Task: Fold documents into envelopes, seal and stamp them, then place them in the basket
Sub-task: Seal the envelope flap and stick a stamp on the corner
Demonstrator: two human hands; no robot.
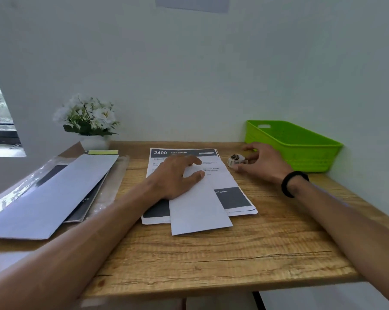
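Observation:
A white envelope [198, 209] lies lengthwise on a stack of printed documents [233, 198] in the middle of the wooden table [211, 260]. My left hand [175, 177] rests flat on the envelope's far end, fingers straight. My right hand [263, 164], a black band on its wrist, reaches to a small roll of stamps [236, 159] beside the stack. Its thumb and fingers curve around the roll; whether they grip it is unclear. The green plastic basket [301, 153] stands just behind that hand at the back right and looks empty.
At the left lie more white envelopes [54, 193] on dark folders and clear plastic sleeves. A pot of white flowers [88, 121] stands at the back left by the wall, with a yellow sticky pad [103, 152] before it. A window is at far left.

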